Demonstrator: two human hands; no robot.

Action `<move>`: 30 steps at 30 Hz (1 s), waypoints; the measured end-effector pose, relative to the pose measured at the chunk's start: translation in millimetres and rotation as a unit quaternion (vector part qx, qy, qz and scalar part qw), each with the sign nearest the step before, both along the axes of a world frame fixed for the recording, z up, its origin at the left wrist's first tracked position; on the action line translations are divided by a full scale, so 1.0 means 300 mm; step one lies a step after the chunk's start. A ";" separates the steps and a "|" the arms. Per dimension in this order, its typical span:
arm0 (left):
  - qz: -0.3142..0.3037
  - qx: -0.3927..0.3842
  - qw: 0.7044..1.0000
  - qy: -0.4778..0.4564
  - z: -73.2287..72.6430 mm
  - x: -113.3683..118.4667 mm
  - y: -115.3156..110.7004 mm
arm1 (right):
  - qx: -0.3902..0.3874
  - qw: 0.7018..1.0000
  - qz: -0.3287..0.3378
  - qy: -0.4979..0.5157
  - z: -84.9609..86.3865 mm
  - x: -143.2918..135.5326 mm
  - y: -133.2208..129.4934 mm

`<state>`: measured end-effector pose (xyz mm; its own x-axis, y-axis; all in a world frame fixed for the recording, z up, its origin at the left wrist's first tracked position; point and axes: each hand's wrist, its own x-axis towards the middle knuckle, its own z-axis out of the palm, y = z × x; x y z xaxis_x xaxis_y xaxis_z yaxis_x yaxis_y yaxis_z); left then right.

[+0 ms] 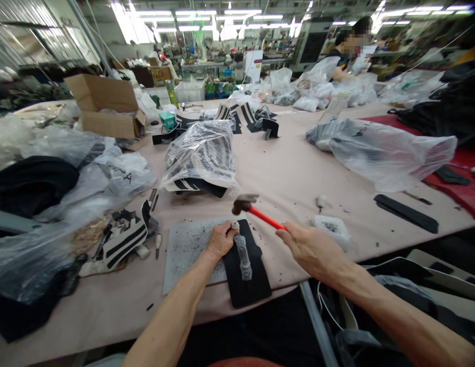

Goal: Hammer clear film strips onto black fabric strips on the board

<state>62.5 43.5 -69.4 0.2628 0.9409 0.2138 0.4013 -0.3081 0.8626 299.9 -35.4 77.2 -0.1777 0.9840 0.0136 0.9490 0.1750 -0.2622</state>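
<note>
My right hand [311,247] grips the red handle of a claw hammer [266,219], whose head [244,203] hangs in the air, up and slightly right of my left hand [221,238]. The fingers of my left hand are closed around a small upright punch; only its pale round top [235,225] shows. The punch stands at the far edge of a black panel [256,260]. A strap handle wrapped in clear plastic [244,257] runs along this panel. Partly beneath the panel lies a grey, speckled board [185,250].
A plastic-covered stack of striped pieces [201,158] stands beyond the board. Scraps [124,234] and a white-handled tool [158,244] lie left. On the right are a white block [332,229], black strips [407,213] and a large plastic bag [382,150]. A person [340,56] is at the far side.
</note>
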 end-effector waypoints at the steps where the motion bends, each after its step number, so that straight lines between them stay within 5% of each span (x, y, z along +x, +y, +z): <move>1: -0.001 -0.002 1.000 -0.003 0.001 0.000 0.000 | 0.037 0.999 -0.009 0.020 0.025 0.002 0.003; 4: 0.000 -0.002 1.000 -0.005 0.004 0.002 0.003 | 0.192 0.967 -0.094 0.140 0.064 -0.010 0.003; 6: 0.003 -0.004 1.000 -0.001 0.004 0.002 0.005 | 0.218 0.956 -0.104 0.168 0.042 -0.026 -0.006; 9: 0.001 -0.006 1.000 0.011 0.004 0.002 0.004 | 0.046 0.996 -0.034 0.067 -0.033 -0.026 -0.020; 12: 0.002 -0.004 1.000 0.013 0.008 0.004 0.002 | -0.099 0.994 -0.042 -0.006 -0.099 0.015 -0.015; 17: 0.005 -0.010 1.000 0.002 0.019 0.003 -0.002 | -0.140 0.976 -0.117 0.120 -0.231 0.097 0.023; 20: 0.003 -0.006 1.000 0.000 0.020 0.000 0.001 | -0.128 0.973 -0.171 0.089 -0.327 0.101 0.033; 23: 0.003 -0.003 1.000 -0.006 0.017 -0.003 0.002 | -0.025 0.984 -0.169 0.046 -0.364 0.030 0.024; 25: 0.001 -0.004 1.000 -0.008 0.016 -0.003 -0.002 | 0.012 0.982 -0.138 0.126 -0.351 -0.062 0.011; 28: 0.007 -0.013 1.000 -0.011 0.017 0.002 -0.008 | -0.034 0.967 -0.074 0.242 -0.326 -0.226 -0.008; 30: 0.017 -0.039 0.998 -0.037 0.022 0.010 0.001 | -0.064 0.973 -0.060 0.214 -0.330 -0.315 -0.011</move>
<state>65.5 43.8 -62.8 0.2164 0.9636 0.1571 0.3451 -0.2260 0.9110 205.4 -38.8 -22.0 -0.0661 0.9958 -0.0640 0.7598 0.0087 -0.6501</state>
